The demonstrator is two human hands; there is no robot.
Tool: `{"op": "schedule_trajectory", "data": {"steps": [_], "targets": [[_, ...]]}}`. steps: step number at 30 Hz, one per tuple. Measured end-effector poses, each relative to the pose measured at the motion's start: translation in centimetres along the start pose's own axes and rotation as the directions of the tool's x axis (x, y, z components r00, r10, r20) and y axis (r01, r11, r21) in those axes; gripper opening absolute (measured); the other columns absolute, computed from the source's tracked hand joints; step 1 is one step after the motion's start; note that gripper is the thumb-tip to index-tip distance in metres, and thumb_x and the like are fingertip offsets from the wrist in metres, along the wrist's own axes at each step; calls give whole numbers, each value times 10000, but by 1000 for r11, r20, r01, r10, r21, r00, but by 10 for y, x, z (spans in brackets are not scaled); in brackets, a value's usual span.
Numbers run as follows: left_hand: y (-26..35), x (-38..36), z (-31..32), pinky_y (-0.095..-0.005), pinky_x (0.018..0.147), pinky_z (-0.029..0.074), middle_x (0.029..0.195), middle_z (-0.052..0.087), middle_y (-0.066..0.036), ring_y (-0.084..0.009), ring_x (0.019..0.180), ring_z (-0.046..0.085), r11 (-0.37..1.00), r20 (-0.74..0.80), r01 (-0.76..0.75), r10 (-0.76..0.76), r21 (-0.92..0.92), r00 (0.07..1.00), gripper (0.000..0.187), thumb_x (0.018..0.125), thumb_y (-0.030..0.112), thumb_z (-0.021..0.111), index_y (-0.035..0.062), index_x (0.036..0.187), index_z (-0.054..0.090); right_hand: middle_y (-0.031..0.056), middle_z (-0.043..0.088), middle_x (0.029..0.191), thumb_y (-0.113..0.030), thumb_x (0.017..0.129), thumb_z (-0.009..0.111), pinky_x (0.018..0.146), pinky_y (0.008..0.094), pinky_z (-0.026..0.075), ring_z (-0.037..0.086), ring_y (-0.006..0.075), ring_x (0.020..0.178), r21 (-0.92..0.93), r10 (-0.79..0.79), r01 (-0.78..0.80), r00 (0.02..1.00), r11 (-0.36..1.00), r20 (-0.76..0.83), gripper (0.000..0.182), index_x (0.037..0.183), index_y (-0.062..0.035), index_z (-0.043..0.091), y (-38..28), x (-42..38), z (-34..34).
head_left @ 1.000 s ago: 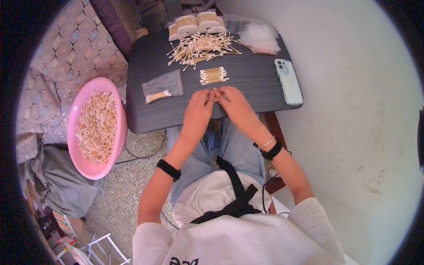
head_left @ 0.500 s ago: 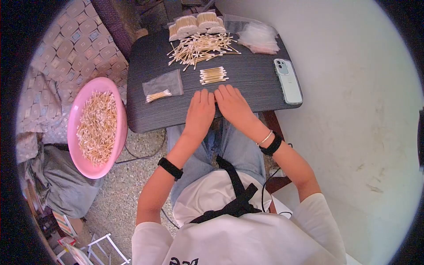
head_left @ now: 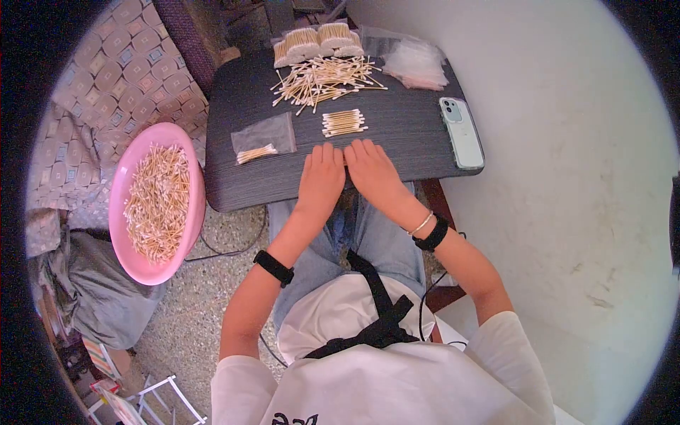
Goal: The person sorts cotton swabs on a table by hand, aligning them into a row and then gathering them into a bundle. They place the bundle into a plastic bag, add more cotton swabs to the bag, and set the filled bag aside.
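My left hand [head_left: 322, 176] and my right hand [head_left: 372, 168] lie side by side, palms down, at the table's near edge, fingers resting flat and pointing forward. Nothing shows in either hand; my palms and most of the thumbs are hidden. Just beyond my fingertips sits a neat row of cotton swabs [head_left: 343, 123], laid parallel. To the left is a clear zip bag [head_left: 273, 132] with a few swabs [head_left: 256, 153] in its lower part. Farther back spreads a loose heap of cotton swabs [head_left: 322, 81].
Behind the heap stand packed bundles of swabs [head_left: 317, 41]. Flat clear plastic bags [head_left: 416, 64] are stacked at the back right. A phone [head_left: 462, 133] lies by the right edge of the dark table [head_left: 404, 120]. A pink tub [head_left: 120, 212] full of swabs is left of it.
The view has shifted very slightly. Both hands stay in the same place, and the swabs and bags have not moved.
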State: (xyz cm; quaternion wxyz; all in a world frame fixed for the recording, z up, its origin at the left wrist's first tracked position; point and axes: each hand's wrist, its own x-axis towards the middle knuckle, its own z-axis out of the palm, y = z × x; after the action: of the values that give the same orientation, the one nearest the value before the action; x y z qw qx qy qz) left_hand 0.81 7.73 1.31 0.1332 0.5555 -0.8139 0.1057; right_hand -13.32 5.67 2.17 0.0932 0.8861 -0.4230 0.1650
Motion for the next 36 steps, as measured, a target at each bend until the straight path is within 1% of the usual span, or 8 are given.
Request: {"op": "schedule_trajectory", "data": {"steps": [11,14,20,23,26,32,35,36], "targets": [[-7,-14,0,-395,804,474,912,524,-106,-264,919,548,976,-38,-20,12,-215,999,108,828,88,521,44,927,514,100,588,855,-139,849,515,787,383,468,568,259,858,116,31,-32,999,993,11,112,914,-55,551,-12,-9,-20],[-10,-21,-24,-410,855,484,950,547,-137,-312,957,567,886,182,94,-11,-453,983,216,892,114,511,-3,1073,519,123,608,862,-143,841,532,783,419,477,598,308,859,253,-28,9,997,967,74,138,933,-42,551,-12,-18,-33],[-15,-39,-83,-375,1008,421,1249,573,-207,-328,1189,553,479,198,147,57,-865,979,474,1021,264,453,-40,1381,400,192,644,898,-170,952,505,719,465,494,626,392,869,698,15,-269,938,664,347,172,966,-1,536,-20,-41,-57],[-14,-38,-70,-370,1026,389,1312,561,-183,-261,1186,539,12,172,176,-157,-984,973,498,1057,370,350,-4,1373,440,156,646,843,-236,1014,460,678,405,491,638,309,783,853,-87,-388,893,349,441,257,997,10,532,-26,-41,-71],[-8,-29,-71,-371,933,460,1237,621,-130,-223,1009,613,-88,134,120,-177,-989,975,581,1059,457,244,22,1313,531,55,569,756,-301,1034,452,612,322,444,545,173,677,837,-203,-525,812,156,547,308,1022,-7,546,-30,-36,-77],[-3,-32,-81,-272,466,473,967,718,-109,-124,656,651,71,456,453,26,-888,890,738,1033,554,200,27,1046,716,-45,397,706,-351,1065,385,540,234,332,371,77,625,738,-332,-627,771,-248,543,377,994,-24,558,-38,-39,-69],[0,-30,-88,-275,578,512,883,712,-122,-148,711,662,325,370,330,68,-886,926,706,1042,519,239,13,985,728,-49,391,698,-394,1056,396,520,232,314,358,73,608,703,-370,-667,735,-247,568,412,957,-22,542,-38,-45,-64],[0,-33,-85,-293,632,514,882,705,-125,-172,733,662,247,327,304,56,-920,943,645,1043,478,282,5,991,718,-52,381,694,-407,1050,404,513,230,303,345,70,599,699,-367,-658,746,-280,556,416,945,-27,536,-40,-47,-60]]}}
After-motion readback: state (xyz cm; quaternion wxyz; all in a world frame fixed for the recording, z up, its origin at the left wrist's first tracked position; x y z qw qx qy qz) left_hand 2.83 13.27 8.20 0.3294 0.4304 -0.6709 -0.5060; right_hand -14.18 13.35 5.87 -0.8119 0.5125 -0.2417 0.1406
